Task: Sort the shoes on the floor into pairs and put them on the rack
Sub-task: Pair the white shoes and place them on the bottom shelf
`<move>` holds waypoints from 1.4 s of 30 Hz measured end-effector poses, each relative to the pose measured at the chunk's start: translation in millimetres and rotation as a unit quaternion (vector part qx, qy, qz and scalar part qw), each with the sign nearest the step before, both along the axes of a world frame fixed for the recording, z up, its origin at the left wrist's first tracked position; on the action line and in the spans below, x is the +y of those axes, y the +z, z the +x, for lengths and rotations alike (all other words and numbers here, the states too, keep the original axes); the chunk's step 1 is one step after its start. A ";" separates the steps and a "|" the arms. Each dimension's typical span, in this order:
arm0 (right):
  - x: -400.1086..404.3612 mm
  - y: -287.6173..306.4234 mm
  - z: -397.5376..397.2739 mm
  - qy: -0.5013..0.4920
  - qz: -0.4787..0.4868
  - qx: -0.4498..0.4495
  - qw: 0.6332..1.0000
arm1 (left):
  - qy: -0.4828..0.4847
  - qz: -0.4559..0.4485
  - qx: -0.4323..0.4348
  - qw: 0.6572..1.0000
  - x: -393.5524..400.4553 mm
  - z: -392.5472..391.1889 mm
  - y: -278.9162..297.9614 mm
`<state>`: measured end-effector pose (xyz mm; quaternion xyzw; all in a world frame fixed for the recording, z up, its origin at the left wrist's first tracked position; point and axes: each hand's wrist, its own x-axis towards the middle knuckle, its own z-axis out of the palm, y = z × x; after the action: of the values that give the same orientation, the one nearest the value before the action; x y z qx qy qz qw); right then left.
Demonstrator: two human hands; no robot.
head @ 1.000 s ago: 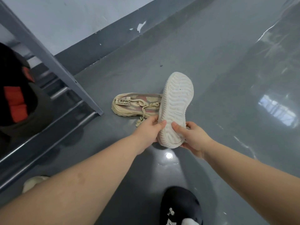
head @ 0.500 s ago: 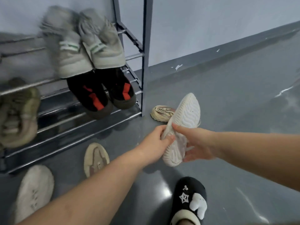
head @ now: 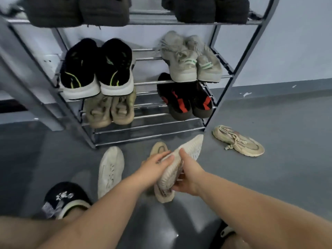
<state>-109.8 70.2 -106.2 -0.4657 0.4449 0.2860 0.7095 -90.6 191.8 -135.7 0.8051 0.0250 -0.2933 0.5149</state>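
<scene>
Both hands hold one cream knit shoe (head: 188, 150) sole-up, in front of the metal shoe rack (head: 149, 137). My left hand (head: 154, 165) grips its left side and my right hand (head: 188, 174) grips its right side near the heel. On the floor lie a white shoe (head: 110, 168) sole-up at the left, a tan sole (head: 159, 148) partly hidden behind my left hand, and a beige laced sneaker (head: 239, 141) at the right beside the rack's leg.
The rack holds pairs: black with green lines (head: 97, 69), grey with green stripes (head: 190, 60), olive (head: 109, 110), black with red (head: 185, 101), dark shoes on top. My feet wear black slippers (head: 62, 200). Grey floor stretches to the right, wall behind.
The view has swung left and up from the floor to the rack. The held shoe has come away from the beige sneaker, toward the rack's front. Both hands keep their grip.
</scene>
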 end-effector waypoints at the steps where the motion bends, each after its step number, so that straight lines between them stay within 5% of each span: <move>1: 11.9 -4.7 -2.5 -0.008 0.012 -0.001 1.000 | 0.035 -0.010 0.033 0.999 12.9 -5.5 -4.8; 7: 52.3 -12.8 -17.5 -0.005 0.055 -0.040 0.998 | 0.230 -0.167 0.280 0.917 52.5 -32.4 -7.5; 12: 55.3 -19.7 -22.2 -0.005 0.016 -0.056 0.998 | 0.276 -0.175 0.200 0.924 50.9 -41.3 -18.0; 21: 65.3 -51.4 -24.6 0.064 -0.001 -0.045 0.997 | 0.348 -0.242 0.236 0.874 64.6 -46.5 -42.8; 28: 69.1 -74.7 -11.3 0.109 -0.002 -0.033 0.993 | 0.315 -0.256 0.243 0.881 74.8 -43.6 -68.9; 38: 102.7 -126.9 8.4 0.169 -0.041 -0.054 0.983 | 0.323 -0.150 0.149 0.923 100.2 -29.6 -98.3; 42: 104.7 -149.2 10.6 0.186 -0.064 -0.038 0.980 | 0.326 0.107 0.101 0.934 111.3 -21.0 -122.8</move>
<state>-99.2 174.9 -255.5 -0.5950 0.3407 0.3661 0.6292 -111.5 303.1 -258.4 0.7695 0.3688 -0.1847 0.4876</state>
